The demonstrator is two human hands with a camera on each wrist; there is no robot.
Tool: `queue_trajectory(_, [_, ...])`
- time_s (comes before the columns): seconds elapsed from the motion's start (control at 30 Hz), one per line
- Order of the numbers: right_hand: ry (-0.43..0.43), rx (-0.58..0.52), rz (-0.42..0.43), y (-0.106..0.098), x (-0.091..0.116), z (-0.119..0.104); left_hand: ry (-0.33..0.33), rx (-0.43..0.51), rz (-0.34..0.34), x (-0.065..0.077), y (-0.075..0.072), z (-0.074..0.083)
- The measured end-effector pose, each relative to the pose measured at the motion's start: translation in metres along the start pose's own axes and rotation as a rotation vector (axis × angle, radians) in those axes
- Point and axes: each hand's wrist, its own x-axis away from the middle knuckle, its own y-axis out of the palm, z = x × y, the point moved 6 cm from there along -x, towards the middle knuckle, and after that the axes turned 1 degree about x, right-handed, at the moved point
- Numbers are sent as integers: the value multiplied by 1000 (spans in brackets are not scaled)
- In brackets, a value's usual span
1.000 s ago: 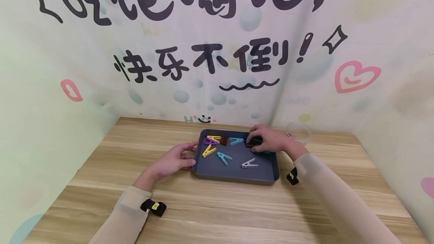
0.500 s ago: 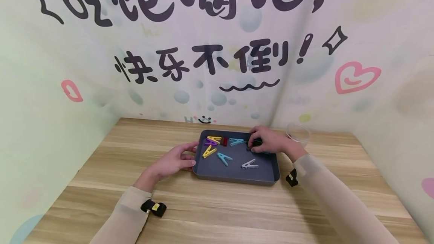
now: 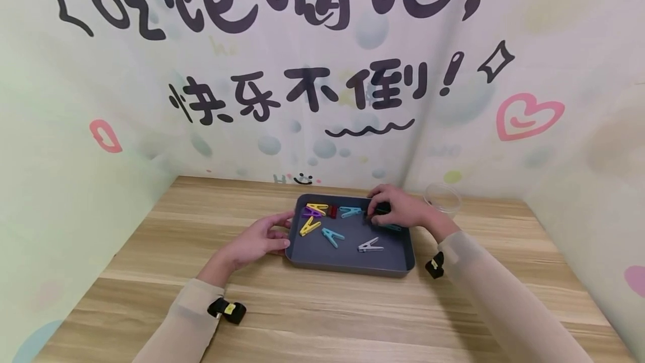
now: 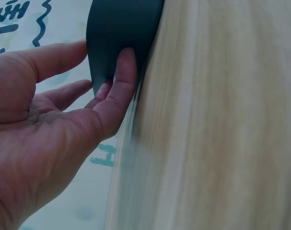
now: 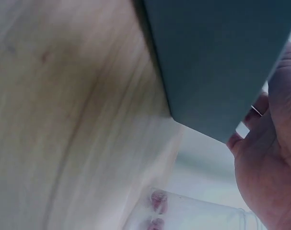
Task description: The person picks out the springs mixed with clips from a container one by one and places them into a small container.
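Observation:
A grey shallow tray [image 3: 347, 266] holds clothespins, among them a yellow one [image 3: 310, 226], a blue one [image 3: 333, 237] and a white one [image 3: 370, 245]. My left hand [image 3: 259, 241] rests at the tray's left side; in the left wrist view its fingertips touch the outer wall. Over the back right corner, my right hand [image 3: 400, 208] has its fingers curled down and pinches a small dark claw clip [image 3: 370, 219], mostly hidden by the fingers. Another blue clothespin [image 3: 393, 227] shows under that hand. The right wrist view has the tray wall hiding the fingertips.
A clear plastic cup [image 3: 443, 197] stands behind the right forearm; reddish shapes [image 5: 158, 201] show through it in the right wrist view. Also in the tray lie a purple clothespin [image 3: 312, 212] and a dark red clip [image 3: 333, 211]. A printed curtain [image 3: 252, 150] closes off the table's back.
The right fingers have closed in on the dark claw clip, whose toothed side showed a second ago and is now mostly covered. The left hand and the tray stay put.

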Motion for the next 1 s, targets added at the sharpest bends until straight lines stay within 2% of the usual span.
queue_trajectory(0.47, [-12,-37,155,-32,14,-11,2,-24,-4,0,0,1])
queue_trajectory(0.73, [42,-59,221,-54,28,-9,-1,-29,-4,0,0,2])
queue_trajectory(1.0, [56,-48,273,-73,42,-4,-3,-31,-3,2,1,4])
